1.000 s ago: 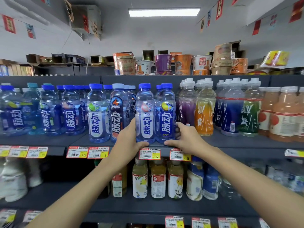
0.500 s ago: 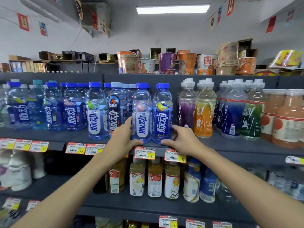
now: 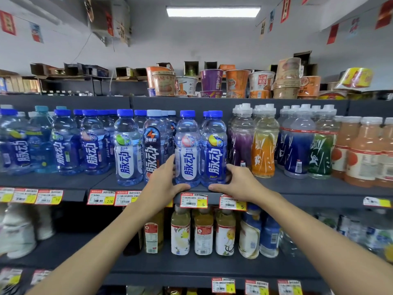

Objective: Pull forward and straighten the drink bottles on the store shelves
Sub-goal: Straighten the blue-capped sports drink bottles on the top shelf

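Two blue-capped drink bottles stand upright side by side at the front edge of the dark shelf (image 3: 297, 189): one with a white label (image 3: 187, 145) and one with a dark blue label (image 3: 214, 145). My left hand (image 3: 163, 184) curls round the base of the white-label bottle from the left, thumb across its front. My right hand (image 3: 238, 184) curls round the base of the dark-blue-label bottle from the right, thumb under its front. Their labels face me.
More blue-capped bottles (image 3: 127, 145) line the shelf to the left, set further back toward the far left. White-capped coloured drinks (image 3: 263, 145) and peach-coloured bottles (image 3: 361, 152) stand to the right. Instant noodle cups (image 3: 210, 79) sit on top. Price tags (image 3: 193, 200) hang below; a lower shelf holds small bottles (image 3: 203, 233).
Both hands stay on the same two bottles at the shelf front. The camera has tilted slightly and the view has shifted; the bottles sit a little closer to the edge.
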`<act>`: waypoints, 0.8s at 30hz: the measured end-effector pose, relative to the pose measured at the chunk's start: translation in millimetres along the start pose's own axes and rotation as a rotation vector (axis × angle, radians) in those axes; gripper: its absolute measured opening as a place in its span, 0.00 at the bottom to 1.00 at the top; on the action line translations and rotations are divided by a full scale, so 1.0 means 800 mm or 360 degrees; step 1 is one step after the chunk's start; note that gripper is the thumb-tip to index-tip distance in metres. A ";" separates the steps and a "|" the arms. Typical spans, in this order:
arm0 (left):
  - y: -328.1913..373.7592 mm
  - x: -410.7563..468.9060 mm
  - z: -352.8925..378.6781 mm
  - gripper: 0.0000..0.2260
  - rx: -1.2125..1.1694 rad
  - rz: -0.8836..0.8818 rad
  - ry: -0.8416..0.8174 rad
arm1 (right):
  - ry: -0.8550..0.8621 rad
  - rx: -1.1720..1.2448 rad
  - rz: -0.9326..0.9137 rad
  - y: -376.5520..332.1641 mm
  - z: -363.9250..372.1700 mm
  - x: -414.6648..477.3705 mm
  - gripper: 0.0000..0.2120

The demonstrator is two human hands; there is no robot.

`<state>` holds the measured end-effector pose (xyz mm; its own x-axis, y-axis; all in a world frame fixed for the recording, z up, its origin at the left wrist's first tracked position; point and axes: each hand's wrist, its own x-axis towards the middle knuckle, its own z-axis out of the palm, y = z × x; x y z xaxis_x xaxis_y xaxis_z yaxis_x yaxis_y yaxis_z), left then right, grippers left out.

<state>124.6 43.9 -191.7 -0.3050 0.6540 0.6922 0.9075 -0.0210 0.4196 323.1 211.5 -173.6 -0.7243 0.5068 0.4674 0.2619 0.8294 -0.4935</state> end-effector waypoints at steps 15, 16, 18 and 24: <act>-0.003 -0.003 0.005 0.38 -0.0080 0.0023 0.0030 | 0.0004 -0.0045 0.0040 -0.002 0.002 -0.003 0.33; -0.001 -0.004 0.006 0.38 -0.0082 0.0007 0.0035 | 0.0001 -0.0040 0.0045 -0.003 0.002 -0.003 0.33; 0.002 -0.007 0.007 0.36 -0.0082 -0.0017 0.0034 | -0.0009 -0.0029 0.0049 -0.005 0.002 -0.004 0.32; 0.008 -0.008 0.005 0.35 0.0010 -0.0117 0.0041 | -0.0027 0.0020 0.0022 -0.002 0.004 -0.002 0.31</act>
<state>133.8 42.4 -195.8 -0.3781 0.6339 0.6747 0.8841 0.0310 0.4663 321.5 208.5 -175.8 -0.7314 0.5141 0.4481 0.2641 0.8193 -0.5089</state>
